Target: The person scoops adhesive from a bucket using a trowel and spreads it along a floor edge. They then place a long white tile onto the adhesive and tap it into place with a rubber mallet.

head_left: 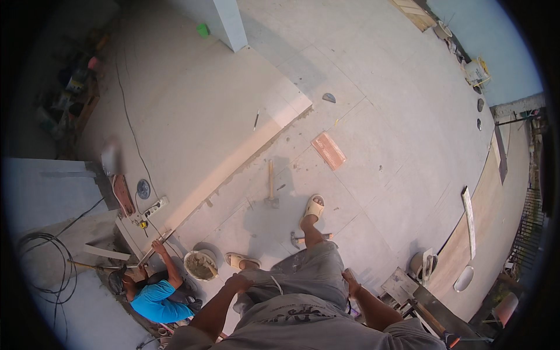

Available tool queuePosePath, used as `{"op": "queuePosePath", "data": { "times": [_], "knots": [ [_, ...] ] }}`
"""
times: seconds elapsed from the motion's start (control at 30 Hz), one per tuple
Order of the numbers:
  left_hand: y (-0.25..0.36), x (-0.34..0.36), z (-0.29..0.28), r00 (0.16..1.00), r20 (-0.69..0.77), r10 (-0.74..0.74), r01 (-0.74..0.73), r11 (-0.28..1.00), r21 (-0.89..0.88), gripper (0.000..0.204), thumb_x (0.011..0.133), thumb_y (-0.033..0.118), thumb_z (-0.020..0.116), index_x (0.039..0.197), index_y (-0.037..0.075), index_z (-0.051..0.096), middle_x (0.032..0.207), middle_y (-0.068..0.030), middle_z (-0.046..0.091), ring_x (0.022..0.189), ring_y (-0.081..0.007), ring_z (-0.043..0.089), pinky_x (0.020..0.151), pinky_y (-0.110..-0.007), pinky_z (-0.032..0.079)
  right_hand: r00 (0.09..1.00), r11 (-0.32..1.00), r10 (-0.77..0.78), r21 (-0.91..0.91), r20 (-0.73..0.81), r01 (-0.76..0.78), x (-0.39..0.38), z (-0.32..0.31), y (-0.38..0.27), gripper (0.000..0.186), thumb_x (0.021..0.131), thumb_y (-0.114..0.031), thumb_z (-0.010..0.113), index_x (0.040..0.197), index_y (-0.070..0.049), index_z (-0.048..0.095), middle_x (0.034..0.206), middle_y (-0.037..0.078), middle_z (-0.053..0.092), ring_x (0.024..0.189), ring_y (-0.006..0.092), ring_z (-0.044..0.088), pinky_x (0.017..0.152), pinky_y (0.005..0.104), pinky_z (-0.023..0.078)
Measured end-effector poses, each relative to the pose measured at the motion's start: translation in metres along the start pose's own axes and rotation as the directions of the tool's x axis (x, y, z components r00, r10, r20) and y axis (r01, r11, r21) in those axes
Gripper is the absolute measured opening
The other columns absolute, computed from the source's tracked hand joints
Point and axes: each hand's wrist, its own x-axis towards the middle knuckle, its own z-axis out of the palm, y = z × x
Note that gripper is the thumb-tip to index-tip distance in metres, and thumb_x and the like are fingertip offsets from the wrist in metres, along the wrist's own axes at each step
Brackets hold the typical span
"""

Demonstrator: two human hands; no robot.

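I stand in grey shorts (315, 269) and sandals. At the left side of the shorts, my left hand (239, 283) is closed on the fabric. My right hand (351, 282) is at their right edge, its fingers bent against the cloth and partly hidden. By my right foot a claw hammer (309, 238) lies on the floor. Farther ahead is a mallet (271, 185) with a wooden handle. A bucket of grey mortar (200, 265) stands to the left of my left sandal.
A co-worker in a blue shirt (157, 300) crouches at the left beside a raised tiled step (233, 151). A power strip (156, 206) and cables lie there. Ahead is a reddish rectangular block (328, 150). To the right are another bucket (422, 263) and a long pale strip (468, 221).
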Motion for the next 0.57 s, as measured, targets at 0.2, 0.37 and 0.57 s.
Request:
{"op": "queuePosePath", "data": {
  "times": [0.2,0.37,0.57],
  "knots": [
    [0.123,0.039,-0.150,0.911,-0.348,0.219,-0.126,0.954,0.271,0.061,0.093,0.052,0.047,0.127,0.003,0.057,0.135,-0.0221,0.053,0.128,-0.0364,0.047,0.102,-0.047,0.044,0.957,0.826,-0.127,-0.506,0.261,0.248,0.022,-0.090,-0.056,0.048,0.090,-0.037,0.049,0.119,0.001,0.058,0.093,0.023,0.069,0.094,0.0386,0.066,0.081,0.0452,0.051],
    [0.264,0.022,-0.291,0.640,-0.388,0.663,-0.545,0.748,0.379,0.075,0.089,0.059,0.055,0.129,-0.005,0.051,0.115,-0.0224,0.060,0.110,-0.0315,0.060,0.094,-0.042,0.048,0.888,0.654,-0.378,-0.604,0.261,0.456,0.085,-0.160,-0.071,0.031,0.078,-0.028,0.059,0.083,0.000,0.070,0.089,0.022,0.069,0.089,0.0394,0.066,0.078,0.0455,0.051],
    [0.401,0.025,-0.461,0.972,0.072,0.221,-0.163,0.868,-0.468,0.060,0.085,0.061,0.059,0.103,0.004,0.063,0.082,-0.0034,0.063,0.060,-0.0139,0.056,0.057,-0.029,0.046,0.808,0.502,-0.356,-0.633,0.469,0.589,0.268,-0.307,-0.048,0.040,0.085,-0.040,0.057,0.104,-0.007,0.069,0.103,0.020,0.068,0.100,0.0350,0.064,0.088,0.0426,0.050]
  ]
}}
